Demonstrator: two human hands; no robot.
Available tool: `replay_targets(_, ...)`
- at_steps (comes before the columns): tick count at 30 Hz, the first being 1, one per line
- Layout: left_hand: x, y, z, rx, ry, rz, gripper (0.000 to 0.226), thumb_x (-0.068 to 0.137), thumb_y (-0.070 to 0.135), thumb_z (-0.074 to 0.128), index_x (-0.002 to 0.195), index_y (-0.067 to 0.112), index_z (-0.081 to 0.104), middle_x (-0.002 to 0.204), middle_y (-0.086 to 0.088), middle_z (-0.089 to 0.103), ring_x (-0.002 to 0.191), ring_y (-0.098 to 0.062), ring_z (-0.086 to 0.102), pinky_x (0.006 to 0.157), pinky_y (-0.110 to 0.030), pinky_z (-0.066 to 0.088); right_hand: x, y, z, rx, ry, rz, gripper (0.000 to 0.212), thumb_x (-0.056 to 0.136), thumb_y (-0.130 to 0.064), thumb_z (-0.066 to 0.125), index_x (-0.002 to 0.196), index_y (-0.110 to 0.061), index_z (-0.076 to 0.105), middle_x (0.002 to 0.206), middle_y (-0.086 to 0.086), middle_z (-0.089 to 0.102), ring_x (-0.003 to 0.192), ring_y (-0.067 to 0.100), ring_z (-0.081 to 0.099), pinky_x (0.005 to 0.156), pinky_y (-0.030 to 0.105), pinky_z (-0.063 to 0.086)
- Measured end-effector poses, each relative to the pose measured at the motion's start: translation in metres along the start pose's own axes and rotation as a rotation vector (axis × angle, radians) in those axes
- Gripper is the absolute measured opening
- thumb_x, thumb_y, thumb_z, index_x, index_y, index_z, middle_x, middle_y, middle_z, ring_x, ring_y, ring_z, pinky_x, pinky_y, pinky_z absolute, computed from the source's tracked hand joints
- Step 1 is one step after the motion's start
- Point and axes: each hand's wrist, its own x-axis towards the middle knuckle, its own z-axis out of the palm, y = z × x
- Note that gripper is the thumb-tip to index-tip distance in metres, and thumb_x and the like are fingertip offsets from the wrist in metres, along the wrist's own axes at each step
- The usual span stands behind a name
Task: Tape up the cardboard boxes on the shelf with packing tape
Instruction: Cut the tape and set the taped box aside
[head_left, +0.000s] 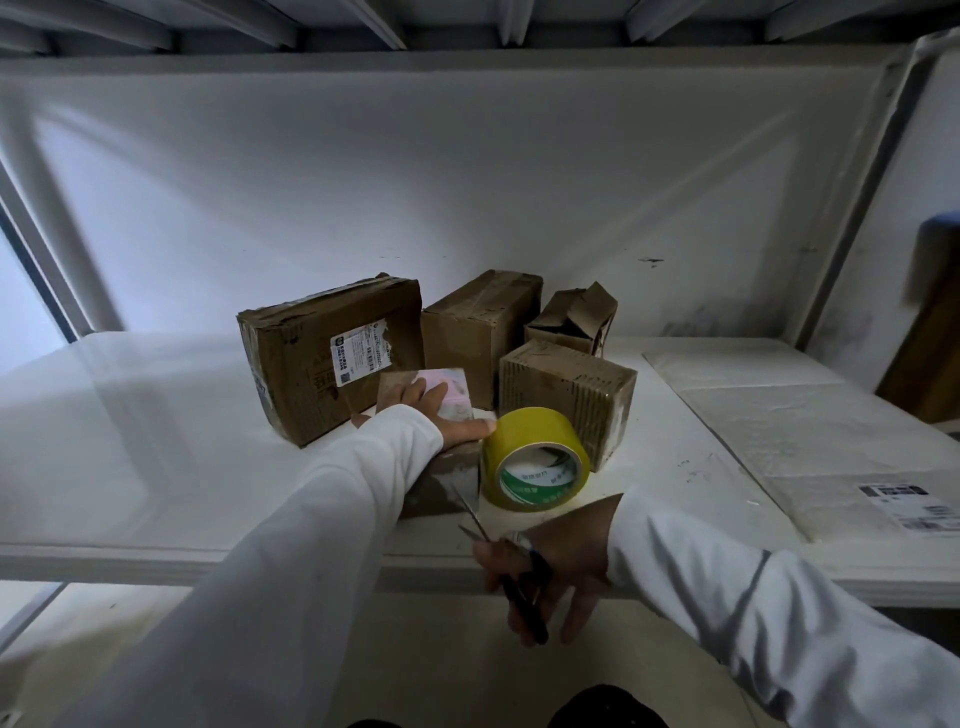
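The left hand (451, 415) lies flat on a small cardboard box (431, 410) on the shelf (156, 441), probably to steady it; the right hand (550, 577) grips scissors (511, 566), ready beside the yellow packing tape roll (535, 457).

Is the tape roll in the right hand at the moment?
No, the right hand holds scissors at the shelf edge, while the yellow tape roll sits on the shelf.

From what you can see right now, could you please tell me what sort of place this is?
Probably a storeroom or parcel-packing area. Worn brown cardboard boxes with shipping labels stand on a white metal shelf, beside a roll of yellow packing tape. The right hand holds black-handled scissors.
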Motion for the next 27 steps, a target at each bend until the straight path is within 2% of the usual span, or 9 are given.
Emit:
replay_targets(4, -0.002, 0.001, 0.0, -0.031, -0.005, -0.001, 0.122, 0.05, 0.093, 0.034, 0.151, 0.033, 0.001, 0.16, 0.003, -0.007, 0.147, -0.023, -0.005, 0.116, -0.052, 0.007, -0.026, 0.007, -0.036, -0.114, 0.127, -0.15, 0.034, 0.088, -0.053, 0.052, 0.102, -0.021, 0.051, 0.074, -0.002, 0.063, 0.081, 0.014, 0.062, 0.088, 0.036, 0.05)
replay_targets(10, -0.003, 0.0, 0.002, -0.017, 0.019, 0.029, 0.1, 0.076, 0.082, 0.037, 0.152, 0.029, -0.001, 0.16, 0.0, -0.008, 0.147, -0.024, -0.007, 0.117, -0.051, 0.005, -0.08, 0.038, -0.116, 0.176, 0.551, -0.373, 0.077, 0.044, -0.052, 0.086, 0.108, -0.015, 0.062, 0.079, 0.0, 0.069, 0.079, 0.012, 0.067, 0.075, 0.032, 0.055)
replay_targets(11, -0.005, 0.001, 0.002, -0.018, 0.021, 0.033, 0.099, 0.077, 0.08, 0.037, 0.152, 0.028, -0.001, 0.16, 0.0, -0.008, 0.147, -0.024, -0.007, 0.117, -0.05, 0.004, -0.078, 0.047, -0.125, 0.253, 0.65, -0.356, 0.071, 0.05, -0.052, 0.086, 0.106, -0.015, 0.062, 0.08, 0.001, 0.067, 0.079, 0.014, 0.064, 0.075, 0.031, 0.052)
replay_targets(14, -0.006, 0.002, 0.001, -0.007, 0.031, 0.041, 0.099, 0.078, 0.08, 0.037, 0.152, 0.027, 0.0, 0.16, -0.001, -0.008, 0.147, -0.023, -0.007, 0.118, -0.048, 0.002, -0.049, 0.079, -0.148, 0.124, 1.051, -0.065, 0.038, 0.088, -0.034, 0.063, 0.111, -0.004, 0.062, 0.09, 0.011, 0.06, 0.076, 0.022, 0.056, 0.063, 0.02, 0.044)
replay_targets(17, -0.003, 0.001, 0.003, 0.005, 0.023, 0.021, 0.109, 0.067, 0.089, 0.034, 0.152, 0.029, -0.001, 0.16, 0.0, -0.008, 0.147, -0.024, -0.007, 0.117, -0.051, 0.004, -0.024, 0.105, -0.15, -0.332, 1.045, 0.355, 0.046, 0.091, -0.044, 0.056, 0.119, -0.007, 0.059, 0.12, 0.014, 0.06, 0.108, 0.029, 0.057, 0.082, 0.027, 0.041)
replay_targets(20, 0.0, 0.0, 0.004, 0.011, 0.029, 0.018, 0.111, 0.065, 0.09, 0.034, 0.152, 0.03, -0.001, 0.16, 0.001, -0.007, 0.147, -0.024, -0.007, 0.116, -0.053, 0.005, -0.028, 0.095, -0.147, -0.375, 1.166, 0.427, 0.032, 0.088, -0.034, 0.059, 0.114, -0.014, 0.062, 0.122, 0.013, 0.059, 0.11, 0.031, 0.057, 0.086, 0.032, 0.044)
replay_targets(22, -0.001, -0.001, 0.005, 0.016, 0.035, 0.024, 0.106, 0.07, 0.088, 0.035, 0.152, 0.03, -0.001, 0.16, 0.001, -0.008, 0.147, -0.023, -0.007, 0.116, -0.052, 0.004, -0.036, 0.072, -0.142, -0.451, 1.345, 0.3, 0.024, 0.09, -0.029, 0.053, 0.106, -0.015, 0.064, 0.112, 0.013, 0.062, 0.1, 0.032, 0.059, 0.082, 0.033, 0.045)
replay_targets(24, 0.0, 0.0, 0.005, 0.018, 0.038, 0.025, 0.107, 0.069, 0.088, 0.034, 0.152, 0.03, -0.001, 0.16, 0.001, -0.008, 0.147, -0.024, -0.008, 0.117, -0.052, 0.004, -0.038, 0.042, -0.132, -0.516, 1.505, -0.075, 0.021, 0.092, -0.03, 0.049, 0.099, -0.019, 0.066, 0.101, 0.009, 0.064, 0.088, 0.029, 0.059, 0.077, 0.033, 0.047)
replay_targets(27, -0.002, 0.001, 0.005, 0.004, 0.036, 0.013, 0.122, 0.049, 0.092, 0.025, 0.151, 0.031, -0.001, 0.16, 0.003, -0.008, 0.147, -0.023, -0.008, 0.116, -0.052, 0.004, -0.034, -0.009, -0.106, -0.529, 1.318, -0.571, 0.016, 0.093, -0.033, 0.052, 0.096, -0.023, 0.063, 0.094, -0.001, 0.061, 0.084, 0.018, 0.055, 0.075, 0.03, 0.045)
